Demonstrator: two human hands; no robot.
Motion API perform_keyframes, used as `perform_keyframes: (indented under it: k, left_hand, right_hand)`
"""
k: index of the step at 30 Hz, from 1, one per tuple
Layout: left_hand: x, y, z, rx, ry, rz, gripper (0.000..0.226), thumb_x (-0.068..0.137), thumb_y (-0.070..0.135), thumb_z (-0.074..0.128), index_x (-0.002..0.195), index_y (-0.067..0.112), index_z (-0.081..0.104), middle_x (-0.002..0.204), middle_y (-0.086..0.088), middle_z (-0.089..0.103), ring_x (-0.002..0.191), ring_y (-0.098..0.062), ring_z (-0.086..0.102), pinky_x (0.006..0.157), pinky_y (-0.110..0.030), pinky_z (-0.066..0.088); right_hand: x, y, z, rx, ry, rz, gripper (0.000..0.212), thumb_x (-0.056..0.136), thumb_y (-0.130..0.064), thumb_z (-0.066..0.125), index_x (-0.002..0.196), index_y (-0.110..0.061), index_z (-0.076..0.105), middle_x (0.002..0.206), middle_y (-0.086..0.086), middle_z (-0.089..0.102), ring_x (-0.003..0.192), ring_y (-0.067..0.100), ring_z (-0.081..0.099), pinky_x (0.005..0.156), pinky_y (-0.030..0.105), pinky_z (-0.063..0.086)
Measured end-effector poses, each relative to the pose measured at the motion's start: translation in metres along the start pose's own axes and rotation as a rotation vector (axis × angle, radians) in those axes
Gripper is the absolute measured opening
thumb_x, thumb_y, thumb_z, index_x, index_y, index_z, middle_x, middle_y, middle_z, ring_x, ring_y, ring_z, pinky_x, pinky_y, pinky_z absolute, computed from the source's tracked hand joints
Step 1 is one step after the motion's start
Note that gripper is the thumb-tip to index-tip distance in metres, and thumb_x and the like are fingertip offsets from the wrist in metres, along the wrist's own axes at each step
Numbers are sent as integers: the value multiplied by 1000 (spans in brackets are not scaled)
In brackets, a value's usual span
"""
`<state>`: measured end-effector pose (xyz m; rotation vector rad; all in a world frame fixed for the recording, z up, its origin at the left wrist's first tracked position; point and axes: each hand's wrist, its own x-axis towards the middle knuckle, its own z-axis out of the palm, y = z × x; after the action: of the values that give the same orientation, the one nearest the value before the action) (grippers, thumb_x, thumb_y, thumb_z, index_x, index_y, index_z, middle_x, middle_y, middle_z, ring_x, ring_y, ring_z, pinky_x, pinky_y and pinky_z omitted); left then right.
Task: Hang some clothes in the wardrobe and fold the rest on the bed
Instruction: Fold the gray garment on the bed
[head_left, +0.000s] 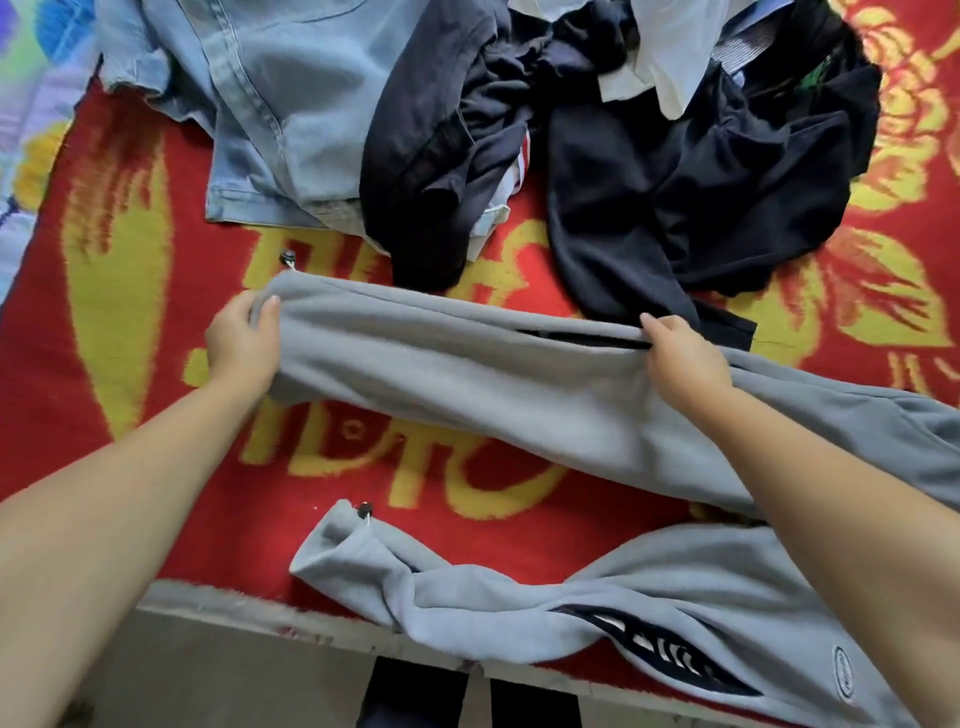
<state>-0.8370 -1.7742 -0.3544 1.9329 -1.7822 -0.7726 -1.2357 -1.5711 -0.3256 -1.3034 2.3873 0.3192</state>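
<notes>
red bed (130, 322) | both hands' fingers grasp grey trousers (467, 374) | right end cut off

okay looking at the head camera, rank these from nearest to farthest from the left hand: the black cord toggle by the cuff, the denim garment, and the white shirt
1. Black cord toggle, just above the left hand, beside the cuff.
2. Denim garment, farther up the bed.
3. White shirt, top right, on the dark pile.
</notes>
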Motion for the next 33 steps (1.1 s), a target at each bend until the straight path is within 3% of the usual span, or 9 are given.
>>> perform_keyframes:
  k: [3,7,12,19,22,25,27,30,33]
  left_hand:
    - [1,-13,18,-136,-176,-304,45,96,40,49,122,3,54,122,-19,59,112,-33,56,94,-37,42]
    - [-44,-43,28,-250,-385,-424,40,93,28,61,115,-5,58,116,-26,63,104,-37,62,94,-47,48]
    - [-49,-41,3,-122,-254,-153,25,92,29,62,87,5,62,80,-17,63,80,-29,59,68,-37,39]
    - [-64,-28,-26,488,-128,394,39,87,15,54,121,-3,54,109,-30,53,101,-47,52,82,-54,43]
    - [-137,-22,-25,375,-578,943,45,68,14,41,105,3,63,95,-18,60,87,-37,60,77,-45,52]
    - [-195,-40,-22,786,-1114,1001,52,78,28,41,129,19,48,132,-3,46,127,-23,40,112,-41,24]
    - [-209,-43,-25,886,-1025,988,39,81,30,52,118,17,53,125,-3,51,124,-23,44,110,-38,24]
    - [-206,-29,-43,682,-756,916,34,43,8,83,67,12,59,65,-3,61,65,-24,63,74,-27,51]
    - [-204,-26,-73,479,-654,716,25,56,-3,73,65,11,53,61,-5,59,63,-29,62,70,-35,50]
  right_hand:
    - [-22,-22,8,128,-49,-43,65,93,-3,43,152,-21,21,157,7,16,125,35,45,86,43,48]
    - [-83,-53,32,138,136,-280,31,83,-9,64,113,-1,61,110,19,59,94,39,58,71,45,49]
    - [-142,-50,70,23,18,-509,21,64,-14,84,77,-11,68,71,6,62,58,27,63,45,29,45]
    - [-154,0,73,0,-204,-266,22,93,-24,45,107,-22,61,108,-6,61,97,20,60,74,32,42]
    - [-174,5,77,-44,-356,-375,23,90,-21,43,106,-23,59,107,-6,61,97,19,59,69,31,38]
    - [-199,5,88,-16,-384,-376,23,91,-18,41,111,-22,53,114,-2,57,101,22,54,73,33,42]
    - [-217,6,97,12,-395,-368,31,92,-23,45,123,-22,48,124,0,50,112,23,49,82,35,43]
    - [-235,12,103,-8,-501,-313,56,90,-42,53,140,-24,36,141,-3,40,129,22,40,99,36,40]
    - [-246,14,102,2,-450,-222,22,91,-29,50,110,-19,46,127,2,49,115,25,49,89,37,45]
